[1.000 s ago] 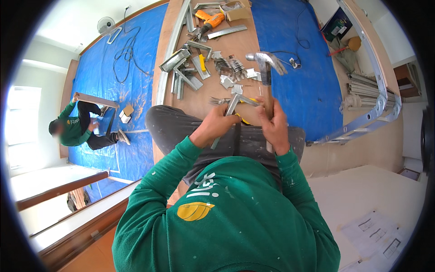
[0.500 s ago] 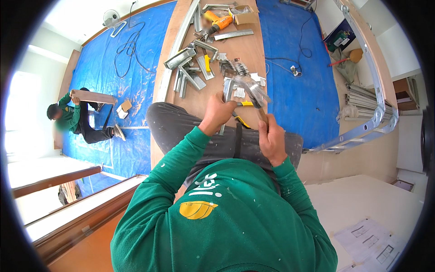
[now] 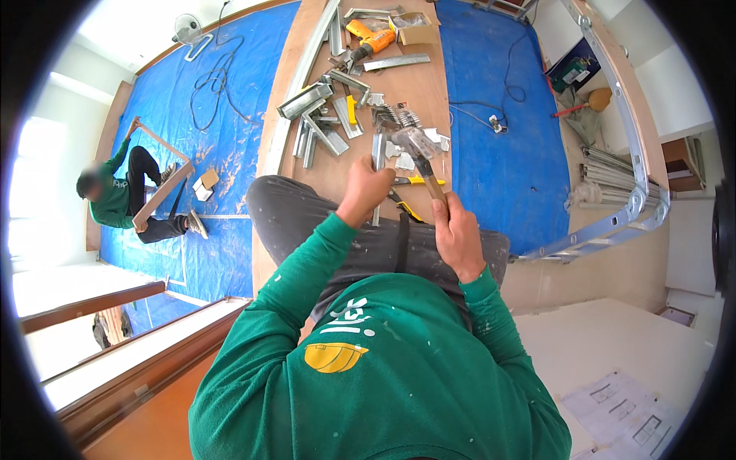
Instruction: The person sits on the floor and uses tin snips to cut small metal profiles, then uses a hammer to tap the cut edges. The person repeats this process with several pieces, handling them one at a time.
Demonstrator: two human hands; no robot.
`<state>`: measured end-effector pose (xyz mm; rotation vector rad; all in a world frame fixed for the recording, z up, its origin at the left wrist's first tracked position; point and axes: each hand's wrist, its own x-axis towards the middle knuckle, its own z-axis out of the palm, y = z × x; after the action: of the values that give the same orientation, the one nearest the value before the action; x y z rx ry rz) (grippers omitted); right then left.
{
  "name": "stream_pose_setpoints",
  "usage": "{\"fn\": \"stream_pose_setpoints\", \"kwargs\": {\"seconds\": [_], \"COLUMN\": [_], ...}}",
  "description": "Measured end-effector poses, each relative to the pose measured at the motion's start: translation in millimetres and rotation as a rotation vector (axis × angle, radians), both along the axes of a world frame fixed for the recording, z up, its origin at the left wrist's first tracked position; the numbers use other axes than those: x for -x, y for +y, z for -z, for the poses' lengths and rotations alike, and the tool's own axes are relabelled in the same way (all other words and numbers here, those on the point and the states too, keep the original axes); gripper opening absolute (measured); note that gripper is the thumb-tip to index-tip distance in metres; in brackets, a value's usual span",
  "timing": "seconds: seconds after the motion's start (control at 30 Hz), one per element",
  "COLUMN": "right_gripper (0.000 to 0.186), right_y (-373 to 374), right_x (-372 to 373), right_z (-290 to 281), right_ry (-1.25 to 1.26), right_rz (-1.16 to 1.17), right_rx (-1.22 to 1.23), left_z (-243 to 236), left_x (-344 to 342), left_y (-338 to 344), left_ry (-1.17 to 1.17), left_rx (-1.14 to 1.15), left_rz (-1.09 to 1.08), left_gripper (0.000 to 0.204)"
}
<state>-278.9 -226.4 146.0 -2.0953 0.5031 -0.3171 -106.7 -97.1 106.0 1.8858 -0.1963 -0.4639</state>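
Observation:
My right hand [image 3: 458, 239] is closed around the wooden handle of a hammer [image 3: 418, 146]; its metal head is raised over the board near my left hand. My left hand [image 3: 366, 190] grips a narrow metal channel piece [image 3: 379, 149], which stands out past my fingers at both ends. The hammer head is close to the piece's far end; whether they touch I cannot tell. Just beyond lie a row of small metal brackets [image 3: 396, 116] and cut metal profiles [image 3: 323, 132]. Yellow-and-black hand tools [image 3: 406, 207] rest by my legs.
On the wooden board [image 3: 418, 84] lie an orange drill [image 3: 372, 40], a cardboard box [image 3: 414, 29] and a yellow-handled tool [image 3: 351, 110]. Blue sheeting [image 3: 491, 176] covers the floor on both sides. A ladder [image 3: 613, 84] stands right. Another person [image 3: 119, 195] sits left, holding a wooden frame [image 3: 165, 195].
The hammer has shifted slightly and its head now shows more sharply. My left hand keeps its grip on the metal piece. The other person has turned the wooden frame.

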Motion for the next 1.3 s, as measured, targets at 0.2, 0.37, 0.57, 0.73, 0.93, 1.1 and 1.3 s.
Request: {"fn": "stream_pose_setpoints", "kwargs": {"seconds": [0.2, 0.37, 0.57, 0.73, 0.93, 1.1, 1.3], "right_gripper": [0.029, 0.032, 0.035, 0.040, 0.040, 0.039, 0.031], "right_y": [5.6, 5.3, 18.0, 15.2, 17.2, 17.4, 14.5], "right_x": [4.3, -2.3, 2.6, -3.6, -1.2, -2.7, -2.4], "right_z": [-37.3, -15.4, -26.7, -10.5, -13.3, -40.2, -12.9], "right_ry": [-0.291, -0.095, -0.180, -0.089, -0.109, -0.210, -0.016], "right_rz": [0.019, 0.008, 0.030, -0.023, -0.017, -0.035, -0.052], "right_rx": [0.088, -0.029, -0.050, 0.027, -0.088, -0.139, -0.042], "left_z": [11.2, -5.6, 11.1, 9.7, 25.0, 11.6, 9.4], "left_x": [-5.1, -0.7, -13.7, -6.9, -11.9, -7.8, -7.1], "left_y": [10.2, 3.2, 8.8, 11.9, 23.0, 22.8, 25.7], "left_ry": [0.064, -0.057, 0.072, 0.011, 0.092, -0.012, -0.131], "left_rx": [0.000, -0.025, 0.059, -0.029, 0.031, 0.174, 0.092], "left_rz": [0.004, 0.030, 0.004, 0.032, -0.013, -0.009, 0.022], "left_gripper": [0.021, 0.022, 0.022, 0.023, 0.020, 0.005, 0.010]}}
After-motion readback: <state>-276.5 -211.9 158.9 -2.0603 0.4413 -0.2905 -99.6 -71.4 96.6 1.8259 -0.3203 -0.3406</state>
